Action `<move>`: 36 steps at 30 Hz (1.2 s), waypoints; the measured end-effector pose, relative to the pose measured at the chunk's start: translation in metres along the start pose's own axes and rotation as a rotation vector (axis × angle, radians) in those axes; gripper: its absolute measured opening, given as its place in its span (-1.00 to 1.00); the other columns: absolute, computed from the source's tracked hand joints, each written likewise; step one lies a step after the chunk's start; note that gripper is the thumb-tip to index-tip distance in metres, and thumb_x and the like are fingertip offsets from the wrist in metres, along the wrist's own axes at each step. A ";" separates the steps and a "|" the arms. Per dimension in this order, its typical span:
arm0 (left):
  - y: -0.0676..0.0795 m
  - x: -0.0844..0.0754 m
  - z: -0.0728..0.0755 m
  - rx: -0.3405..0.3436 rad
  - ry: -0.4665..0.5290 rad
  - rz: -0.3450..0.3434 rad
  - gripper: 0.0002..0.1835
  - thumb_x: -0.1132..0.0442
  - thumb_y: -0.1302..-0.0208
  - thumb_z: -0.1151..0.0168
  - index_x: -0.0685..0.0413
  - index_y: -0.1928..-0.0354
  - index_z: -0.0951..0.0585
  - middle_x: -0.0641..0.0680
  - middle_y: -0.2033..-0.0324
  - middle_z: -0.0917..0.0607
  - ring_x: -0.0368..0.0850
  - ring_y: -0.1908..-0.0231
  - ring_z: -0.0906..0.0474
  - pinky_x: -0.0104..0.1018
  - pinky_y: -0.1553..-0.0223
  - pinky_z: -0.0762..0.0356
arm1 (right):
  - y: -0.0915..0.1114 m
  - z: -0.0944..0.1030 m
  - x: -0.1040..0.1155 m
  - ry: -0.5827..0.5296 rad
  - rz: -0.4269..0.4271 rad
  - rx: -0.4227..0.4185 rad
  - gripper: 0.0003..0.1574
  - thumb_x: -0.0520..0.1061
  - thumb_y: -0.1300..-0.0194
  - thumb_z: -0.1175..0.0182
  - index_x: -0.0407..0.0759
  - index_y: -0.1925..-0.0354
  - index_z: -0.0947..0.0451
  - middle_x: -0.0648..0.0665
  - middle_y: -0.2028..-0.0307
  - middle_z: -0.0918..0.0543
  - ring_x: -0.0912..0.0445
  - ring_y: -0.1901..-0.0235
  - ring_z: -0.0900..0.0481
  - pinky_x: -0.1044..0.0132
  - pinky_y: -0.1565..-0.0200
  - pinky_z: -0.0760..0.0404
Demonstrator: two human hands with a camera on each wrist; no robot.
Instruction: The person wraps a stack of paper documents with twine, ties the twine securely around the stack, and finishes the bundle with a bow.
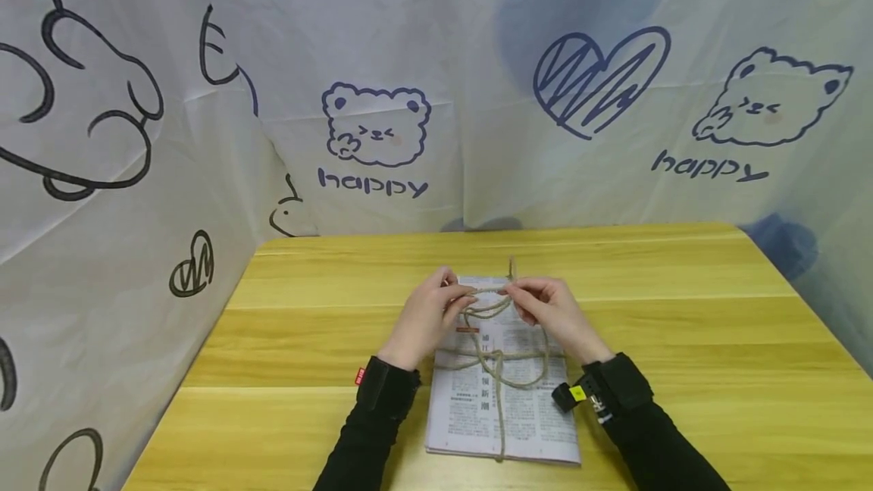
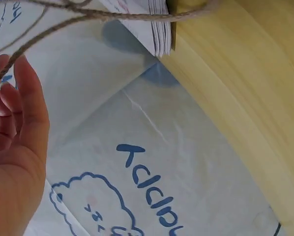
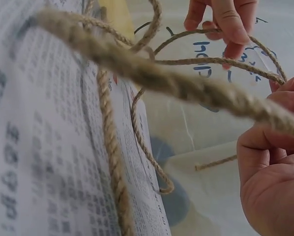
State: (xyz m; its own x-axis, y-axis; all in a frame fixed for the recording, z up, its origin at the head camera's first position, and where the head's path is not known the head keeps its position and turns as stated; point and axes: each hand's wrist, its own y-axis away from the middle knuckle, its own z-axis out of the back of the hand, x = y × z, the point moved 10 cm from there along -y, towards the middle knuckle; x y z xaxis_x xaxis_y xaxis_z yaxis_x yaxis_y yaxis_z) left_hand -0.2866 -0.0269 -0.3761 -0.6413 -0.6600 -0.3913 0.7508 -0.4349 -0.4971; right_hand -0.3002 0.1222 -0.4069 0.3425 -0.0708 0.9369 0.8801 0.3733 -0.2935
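Note:
A stack of folded newspapers (image 1: pixel 539 430) lies on the wooden table, with twine (image 1: pixel 500 408) running along and across it and crossing near the middle. Loose loops of the twine rise over the upper half of the stack. My left hand (image 1: pixel 426 317) pinches the twine at the upper left; in the left wrist view a strand (image 2: pixel 44 37) runs from between its fingers. Opposite it, my right hand (image 1: pixel 559 317) pinches the twine between thumb and fingers. A free twine end (image 3: pixel 216 162) sticks out beyond the right hand (image 3: pixel 272 177).
The yellow wood-grain table (image 1: pixel 682 309) stretches to both sides of the stack. Behind it and at the left hangs a pale cloth (image 1: pixel 382 21) printed with bears, hearts and lettering. A black camera strap (image 1: pixel 617 385) circles the right wrist.

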 end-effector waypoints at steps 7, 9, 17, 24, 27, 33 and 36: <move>0.005 0.029 0.027 -0.092 0.187 0.140 -0.80 0.18 -0.33 -0.15 0.02 0.13 -0.70 -0.10 0.42 -0.48 -0.28 0.47 -0.38 -0.37 0.42 -0.45 | 0.001 0.006 -0.001 0.015 -0.073 -0.047 -0.65 -0.03 -0.43 -0.04 -0.28 0.12 -0.59 -0.26 0.54 -0.43 0.06 0.58 -0.31 0.23 0.48 -0.34; 0.007 0.035 0.033 -0.100 0.250 0.166 -0.81 0.16 -0.35 -0.13 -0.03 0.16 -0.70 -0.06 0.42 -0.53 -0.30 0.46 -0.43 -0.36 0.42 -0.49 | 0.001 0.008 -0.003 0.009 -0.085 -0.063 -0.64 -0.04 -0.43 -0.05 -0.33 0.13 -0.58 -0.30 0.52 -0.45 0.06 0.58 -0.34 0.26 0.48 -0.37; 0.007 0.034 0.048 -0.092 0.447 0.248 -0.77 0.13 -0.38 -0.10 0.06 0.22 -0.69 0.05 0.52 -0.60 -0.17 0.52 -0.49 -0.31 0.49 -0.44 | -0.001 0.017 -0.012 -0.016 -0.109 -0.112 -0.56 -0.05 -0.41 -0.08 -0.44 0.05 -0.55 -0.41 0.44 -0.53 0.16 0.58 -0.41 0.32 0.51 -0.43; 0.003 -0.002 0.053 0.063 0.545 0.200 -0.83 0.30 -0.35 -0.14 0.20 0.25 -0.69 0.08 0.51 -0.65 -0.03 0.50 -0.53 -0.29 0.42 -0.52 | 0.000 0.023 -0.008 -0.034 -0.108 -0.144 -0.56 -0.03 -0.41 -0.07 -0.42 0.04 -0.55 -0.17 0.46 -0.56 0.17 0.55 -0.42 0.37 0.50 -0.39; 0.004 0.000 0.031 0.180 0.573 0.203 -0.85 0.27 -0.33 -0.16 0.12 0.24 -0.70 0.07 0.47 -0.68 -0.11 0.48 -0.56 -0.29 0.38 -0.55 | 0.001 0.024 -0.005 -0.051 -0.097 -0.147 -0.55 -0.03 -0.41 -0.07 -0.42 0.02 -0.53 -0.21 0.43 -0.56 0.17 0.53 -0.43 0.39 0.48 -0.42; 0.006 -0.003 -0.013 0.336 0.558 0.153 -0.87 0.20 -0.28 -0.23 0.00 0.21 -0.71 -0.05 0.38 -0.72 -0.12 0.39 -0.63 -0.28 0.32 -0.60 | 0.000 0.024 -0.003 -0.079 -0.079 -0.147 -0.50 -0.03 -0.41 -0.07 -0.49 0.02 -0.50 -0.23 0.42 -0.58 0.20 0.52 -0.44 0.45 0.48 -0.43; 0.003 -0.009 -0.018 0.294 0.484 0.105 -0.87 0.22 -0.25 -0.26 0.00 0.20 -0.72 -0.09 0.36 -0.72 -0.09 0.39 -0.64 -0.36 0.35 -0.59 | 0.000 0.023 -0.001 -0.099 -0.068 -0.149 -0.51 -0.04 -0.41 -0.06 -0.51 0.02 -0.49 -0.13 0.44 -0.59 0.21 0.52 -0.44 0.46 0.47 -0.44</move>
State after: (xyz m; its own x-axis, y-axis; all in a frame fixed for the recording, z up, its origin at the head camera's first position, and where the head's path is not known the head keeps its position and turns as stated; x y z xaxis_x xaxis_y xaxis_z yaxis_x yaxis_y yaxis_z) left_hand -0.2815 -0.0111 -0.3875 -0.5082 -0.3829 -0.7714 0.7823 -0.5799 -0.2275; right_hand -0.3079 0.1438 -0.4033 0.2531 0.0026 0.9674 0.9415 0.2294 -0.2469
